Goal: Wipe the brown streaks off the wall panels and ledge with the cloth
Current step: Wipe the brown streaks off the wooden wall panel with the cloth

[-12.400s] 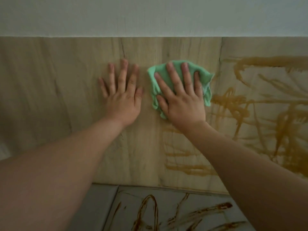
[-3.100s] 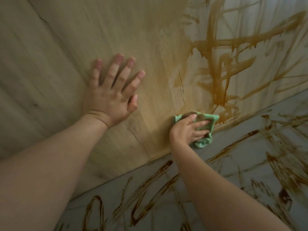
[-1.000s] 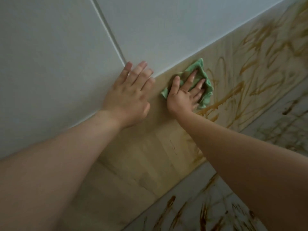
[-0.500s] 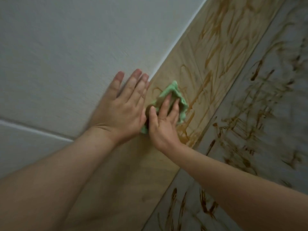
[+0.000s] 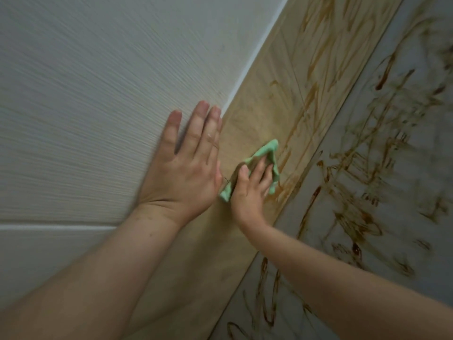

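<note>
Pressing the cloth [image 5: 270,150], right hand [image 5: 250,193] has slid down the panel [image 5: 257,99].

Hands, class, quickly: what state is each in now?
Left hand: open, flat against the white textured wall panel.
Right hand: open, pressing the crumpled green cloth on the tan wood-grain panel.

Most of the cloth [image 5: 271,148] lies hidden under the right hand [image 5: 250,190] (only its upper tip and lower-left corner show). The left forearm [image 5: 98,278] and right forearm [image 5: 343,285] run off the bottom edge. Brown streaks [image 5: 353,217] on the ledge [image 5: 421,28] smear with motion blur toward the right edge, and the upper wall [image 5: 98,94] blurs too.
</note>
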The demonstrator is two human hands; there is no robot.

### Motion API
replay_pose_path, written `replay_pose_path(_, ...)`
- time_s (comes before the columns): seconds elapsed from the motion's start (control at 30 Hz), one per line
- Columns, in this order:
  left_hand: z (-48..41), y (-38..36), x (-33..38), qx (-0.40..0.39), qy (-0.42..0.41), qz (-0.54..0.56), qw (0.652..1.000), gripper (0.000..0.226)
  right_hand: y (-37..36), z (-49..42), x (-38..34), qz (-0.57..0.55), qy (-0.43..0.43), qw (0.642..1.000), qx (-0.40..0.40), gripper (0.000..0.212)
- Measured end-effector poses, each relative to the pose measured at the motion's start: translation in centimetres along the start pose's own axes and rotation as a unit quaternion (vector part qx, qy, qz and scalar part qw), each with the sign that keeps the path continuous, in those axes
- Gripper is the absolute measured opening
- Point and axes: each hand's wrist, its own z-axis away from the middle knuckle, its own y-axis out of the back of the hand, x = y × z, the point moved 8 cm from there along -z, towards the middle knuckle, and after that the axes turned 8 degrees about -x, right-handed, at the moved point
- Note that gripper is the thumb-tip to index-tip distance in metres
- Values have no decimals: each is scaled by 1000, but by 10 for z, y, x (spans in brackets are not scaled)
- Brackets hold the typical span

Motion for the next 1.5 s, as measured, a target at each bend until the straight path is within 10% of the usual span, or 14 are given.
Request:
replay_pose_path(0.37,0,-3,1,-20,9,18,1000,68,28,-52,84,-167,-240,949,122,61)
replay_pose_path(0.6,-1,-2,2,-28,-1,3,1000,69,-10,-9,36,-100,-96,985,105,59)
replay_pose_path(0.77,-2,-2,3,-36,0,-6,999,69,13,-31,101,-145,-294,942,73,62)
replay_pose_path(1.1,-29,24,2,-95,37,48,994,86,-11,8,37,-125,-238,962,-47,67)
replay_pose_path(1.5,-61,5,15,-55,-25,70,996,75,52,-109,162,-217,-300,923,107,61)
